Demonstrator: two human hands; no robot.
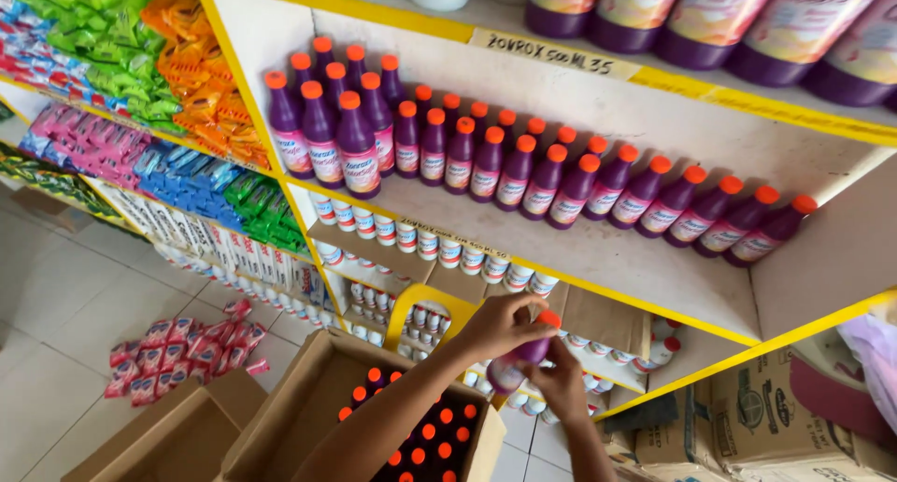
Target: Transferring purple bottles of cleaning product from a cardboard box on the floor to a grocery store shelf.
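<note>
Two hands (505, 325) (561, 384); one purple bottle (519, 359) held; two open cardboard boxes (280, 426) (168, 445) on floor.

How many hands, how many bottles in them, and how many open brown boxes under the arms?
Hands: 2 (left hand, right hand)
Purple bottle held by both: 1
Open cardboard boxes: 2 (box with bottles, box beside it)
Total: 5
</note>
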